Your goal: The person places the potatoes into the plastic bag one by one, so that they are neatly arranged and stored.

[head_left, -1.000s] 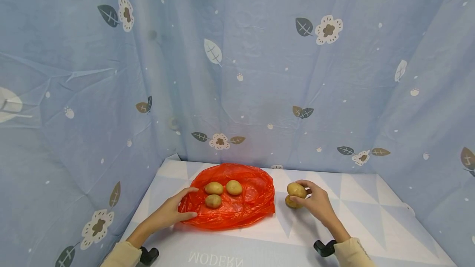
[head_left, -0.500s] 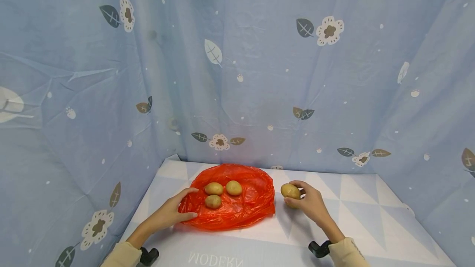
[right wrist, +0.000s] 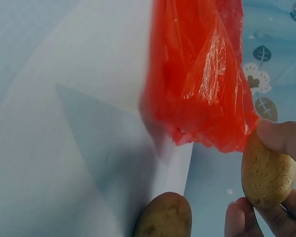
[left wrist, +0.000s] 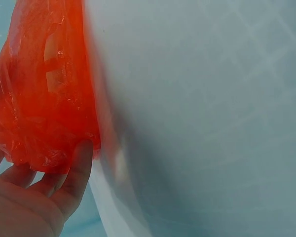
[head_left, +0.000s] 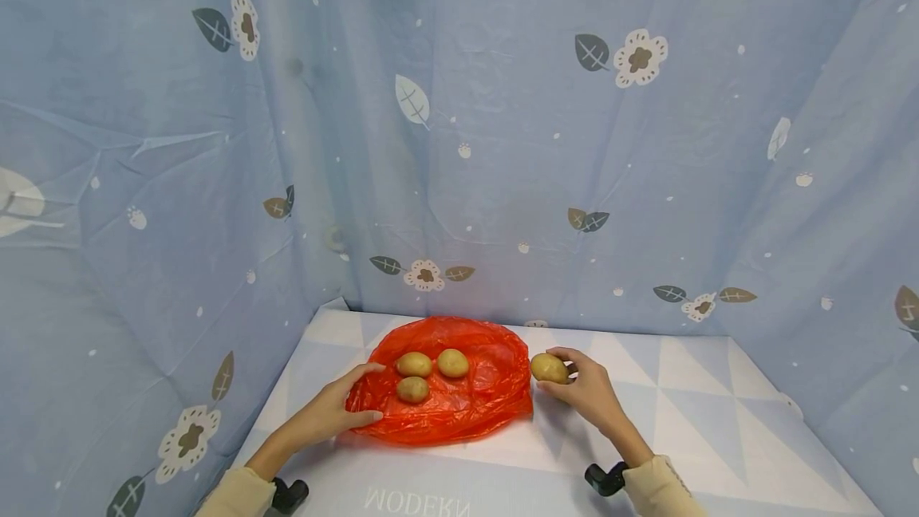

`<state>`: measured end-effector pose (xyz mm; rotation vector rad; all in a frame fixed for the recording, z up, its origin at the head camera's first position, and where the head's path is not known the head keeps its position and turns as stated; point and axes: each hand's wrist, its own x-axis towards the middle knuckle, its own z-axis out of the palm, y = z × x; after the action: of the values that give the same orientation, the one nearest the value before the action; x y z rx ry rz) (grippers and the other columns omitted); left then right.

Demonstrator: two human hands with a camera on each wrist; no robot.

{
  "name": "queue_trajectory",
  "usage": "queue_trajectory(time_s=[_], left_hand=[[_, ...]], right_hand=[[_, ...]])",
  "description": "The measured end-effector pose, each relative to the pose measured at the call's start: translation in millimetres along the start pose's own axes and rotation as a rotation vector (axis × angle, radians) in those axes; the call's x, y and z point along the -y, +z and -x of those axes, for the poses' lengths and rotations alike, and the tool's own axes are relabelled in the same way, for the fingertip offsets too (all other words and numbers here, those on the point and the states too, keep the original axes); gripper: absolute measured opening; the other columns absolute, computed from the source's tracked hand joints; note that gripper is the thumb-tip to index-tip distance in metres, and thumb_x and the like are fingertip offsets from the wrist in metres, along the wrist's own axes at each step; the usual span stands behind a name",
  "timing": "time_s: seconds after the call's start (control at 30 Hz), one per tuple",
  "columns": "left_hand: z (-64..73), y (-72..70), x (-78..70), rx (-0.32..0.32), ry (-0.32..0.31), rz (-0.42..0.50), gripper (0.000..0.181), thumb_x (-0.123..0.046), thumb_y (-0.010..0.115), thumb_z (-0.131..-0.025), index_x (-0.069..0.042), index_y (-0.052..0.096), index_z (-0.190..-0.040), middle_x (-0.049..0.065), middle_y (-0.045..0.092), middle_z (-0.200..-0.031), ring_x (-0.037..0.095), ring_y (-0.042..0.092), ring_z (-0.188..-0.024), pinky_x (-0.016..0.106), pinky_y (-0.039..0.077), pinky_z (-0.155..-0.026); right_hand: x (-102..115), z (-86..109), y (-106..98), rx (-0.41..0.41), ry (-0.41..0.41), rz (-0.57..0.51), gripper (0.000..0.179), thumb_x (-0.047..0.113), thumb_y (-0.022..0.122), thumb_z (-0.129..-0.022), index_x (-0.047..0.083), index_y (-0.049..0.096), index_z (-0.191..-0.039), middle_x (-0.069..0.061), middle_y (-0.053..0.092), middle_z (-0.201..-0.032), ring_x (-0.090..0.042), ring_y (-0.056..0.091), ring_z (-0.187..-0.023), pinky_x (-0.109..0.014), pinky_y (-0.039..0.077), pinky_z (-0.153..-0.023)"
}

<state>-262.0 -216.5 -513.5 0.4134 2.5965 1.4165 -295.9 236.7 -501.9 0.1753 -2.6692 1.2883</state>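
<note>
A red plastic bag (head_left: 495,401) stands low and spread wide, with three potatoes (head_left: 413,365) showing within it. At its left end my left hand (head_left: 332,412) holds it, fingers and thumb set wide apart around the end. The left wrist view has the thumb (left wrist: 79,170) along the bag's side. My right hand (head_left: 585,391) pinches a yellow-brown potato (head_left: 549,368) between thumb and fingers, right at the bag's right rim. Below that hand, the right wrist view shows another potato (right wrist: 165,217) on the table; the hand hides it in the head view.
The table has a white and pale blue triangle-patterned cover (head_left: 689,421). Blue curtains (head_left: 502,142) with flowers and leaves hang behind it and to the sides. Black wrist devices (head_left: 606,479) sit at both cuffs.
My right hand has moved left with the pinched potato, from above the other potato to the bag's right rim. The left hand and bag stay as they were.
</note>
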Motion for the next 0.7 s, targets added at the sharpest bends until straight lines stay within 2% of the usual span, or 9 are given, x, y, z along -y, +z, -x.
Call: queue_trajectory(time_s=[0.23,0.53,0.7], left_hand=[[-0.6,0.2,-1.6,-0.001,0.007,-0.011,0.072,-0.028,0.084,-0.087,-0.018,0.048,-0.149,0.015,0.046,-0.154,0.044,0.041,-0.141,0.068,0.037,-0.11],[-0.5,-0.1,-3.2,-0.002,-0.005,-0.002,0.073,-0.027,0.084,-0.087,-0.017,0.048,-0.149,0.015,0.047,-0.153,0.043,0.044,-0.138,0.065,0.042,-0.108],[-0.3,0.1,-2.4,-0.004,-0.001,-0.011,0.073,-0.027,0.084,-0.087,-0.017,0.048,-0.149,0.015,0.047,-0.153,0.043,0.043,-0.14,0.066,0.04,-0.109]], right_hand=[[8,0.3,9,0.01,-0.035,-0.029,0.055,0.022,0.094,-0.074,0.015,0.071,-0.123,-0.003,0.069,-0.107,-0.02,0.062,-0.088,-0.029,0.054,-0.068],[17,-3.4,23,0.029,-0.086,-0.052,0.053,0.022,0.095,-0.073,0.019,0.072,-0.121,0.004,0.069,-0.106,-0.017,0.061,-0.089,-0.029,0.055,-0.07],[23,-3.1,30,0.04,-0.078,-0.049,0.054,0.025,0.095,-0.073,0.022,0.072,-0.121,0.004,0.068,-0.104,-0.016,0.061,-0.086,-0.031,0.054,-0.067]])
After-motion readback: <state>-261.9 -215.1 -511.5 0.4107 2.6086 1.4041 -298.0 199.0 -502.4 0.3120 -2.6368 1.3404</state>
